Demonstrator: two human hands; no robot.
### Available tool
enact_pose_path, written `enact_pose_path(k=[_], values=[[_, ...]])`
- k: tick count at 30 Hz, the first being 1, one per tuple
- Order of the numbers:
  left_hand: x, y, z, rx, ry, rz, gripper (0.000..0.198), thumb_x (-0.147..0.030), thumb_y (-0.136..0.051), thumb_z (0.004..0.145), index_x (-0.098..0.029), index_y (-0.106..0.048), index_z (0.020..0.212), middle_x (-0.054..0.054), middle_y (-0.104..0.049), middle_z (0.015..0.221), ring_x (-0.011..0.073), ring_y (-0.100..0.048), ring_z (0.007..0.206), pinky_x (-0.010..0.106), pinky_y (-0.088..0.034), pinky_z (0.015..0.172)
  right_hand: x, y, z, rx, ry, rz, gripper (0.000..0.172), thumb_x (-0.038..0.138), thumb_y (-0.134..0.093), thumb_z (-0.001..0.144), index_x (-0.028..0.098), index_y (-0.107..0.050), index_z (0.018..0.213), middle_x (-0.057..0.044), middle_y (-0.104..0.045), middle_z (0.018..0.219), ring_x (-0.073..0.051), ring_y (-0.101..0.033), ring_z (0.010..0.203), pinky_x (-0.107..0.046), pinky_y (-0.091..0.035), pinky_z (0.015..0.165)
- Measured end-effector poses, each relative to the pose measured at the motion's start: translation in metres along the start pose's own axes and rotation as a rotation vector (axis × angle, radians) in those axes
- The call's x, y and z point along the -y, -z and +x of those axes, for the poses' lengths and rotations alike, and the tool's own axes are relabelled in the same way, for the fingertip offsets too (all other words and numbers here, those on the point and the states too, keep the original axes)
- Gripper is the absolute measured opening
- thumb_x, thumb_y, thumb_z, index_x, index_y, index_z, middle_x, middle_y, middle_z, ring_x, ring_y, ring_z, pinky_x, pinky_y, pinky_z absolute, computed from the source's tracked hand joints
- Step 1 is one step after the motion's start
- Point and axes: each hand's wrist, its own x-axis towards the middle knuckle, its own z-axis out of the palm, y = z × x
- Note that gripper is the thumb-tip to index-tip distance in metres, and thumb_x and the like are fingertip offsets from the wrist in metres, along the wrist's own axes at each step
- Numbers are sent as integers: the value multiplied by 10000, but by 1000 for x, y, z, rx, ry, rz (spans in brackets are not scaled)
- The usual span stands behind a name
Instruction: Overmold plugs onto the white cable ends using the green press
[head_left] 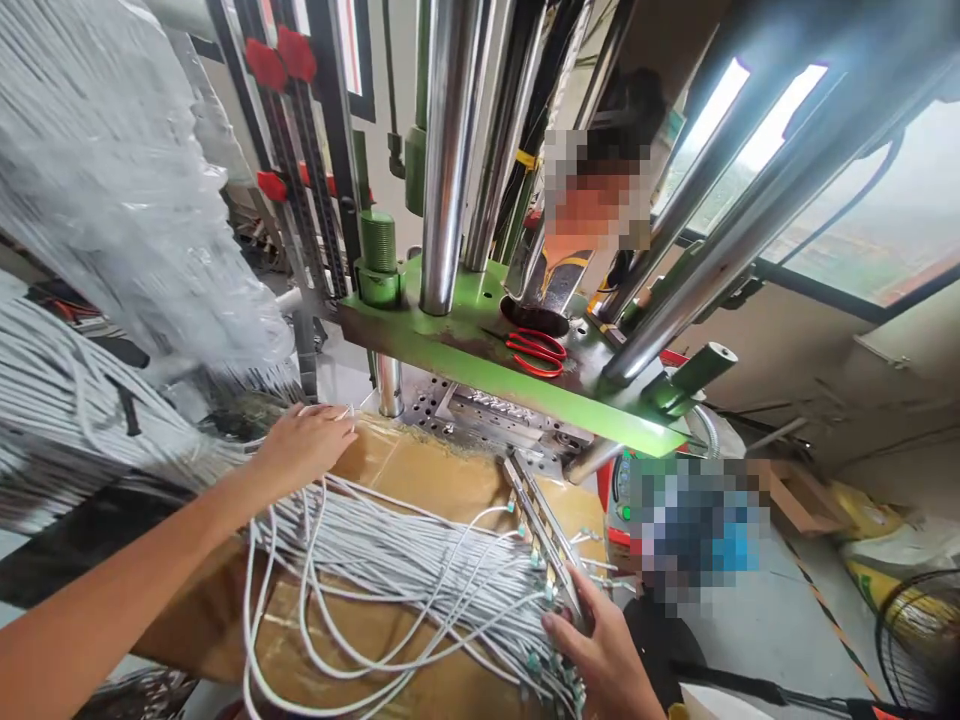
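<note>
My right hand is closed around the near end of a narrow metal bar fixture, which lies tilted above the cable ends. Several white cables with small greenish connectors run from the fixture and loop left. My left hand is by the table's far left edge, fingers bent and together, with a cable rising to its underside and a thin white end at the fingertips. Its grip is partly hidden. Between the hands, a bundle of white cables lies on the brown-covered table.
Behind the table stands a press with a green plate, steel columns and a drilled metal mold base below. Red-handled scissors lie on the plate. More cables hang at left. Another person is behind the press.
</note>
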Motion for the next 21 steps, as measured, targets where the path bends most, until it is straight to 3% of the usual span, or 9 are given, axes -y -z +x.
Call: enact_pose_path(k=[3,5,7,8,10,13,16,21], values=[[-39,0,10,198,31,-210,410,-478,-464,882,-238,-647,1160,70,-661,1196,279,-648,1033,404,-495,932,7,-5,7,-94,40,64,580,413,-679,649,122,-664,1150,-128,-658,1194,-319,-577,1143,-399,-439,1001],[-77,-13,9,406,65,-475,584,-517,-522,856,-238,-470,1367,78,-560,1339,269,-611,1114,360,-520,911,12,-7,12,-78,89,101,545,439,-686,656,137,-689,1110,-117,-688,1139,-312,-606,1105,-396,-459,984],[-108,-33,6,466,45,-662,850,-500,-683,741,-227,-313,1457,107,-360,1489,287,-509,1240,358,-500,959,19,-8,19,-38,131,122,524,440,-696,655,152,-698,1093,-100,-715,1077,-288,-648,1023,-351,-518,900],[-117,-42,6,446,28,-735,918,-474,-730,700,-228,-287,1466,108,-288,1522,289,-453,1289,357,-480,990,23,-8,22,-18,149,122,514,434,-705,650,161,-702,1084,-89,-727,1040,-274,-665,976,-325,-541,848],[-123,-57,7,368,-5,-801,865,-435,-757,679,-243,-373,1429,94,-263,1535,286,-405,1325,361,-443,1037,31,-7,31,-1,179,104,483,414,-722,637,178,-714,1059,-70,-743,974,-253,-682,902,-291,-557,779],[-112,-64,18,224,-57,-698,646,-428,-738,707,-259,-550,1301,77,-350,1499,286,-433,1305,393,-398,1079,42,-3,53,9,228,80,453,390,-740,636,183,-719,1038,-61,-743,965,-259,-682,899,-312,-553,804],[-98,-67,38,54,-75,-538,614,-393,-754,690,-230,-587,1257,92,-416,1455,283,-449,1292,398,-375,1096,51,-1,87,-18,323,14,474,388,-731,676,185,-692,1102,-76,-722,1052,-278,-667,969,-360,-544,846],[-92,-86,93,-100,113,-430,387,-383,-738,679,-157,-702,991,127,-696,1021,301,-624,1034,404,-492,945,73,-2,165,-305,654,-278,412,406,-633,806,157,-664,1133,-127,-703,1077,-265,-655,1007,-374,-525,877]])
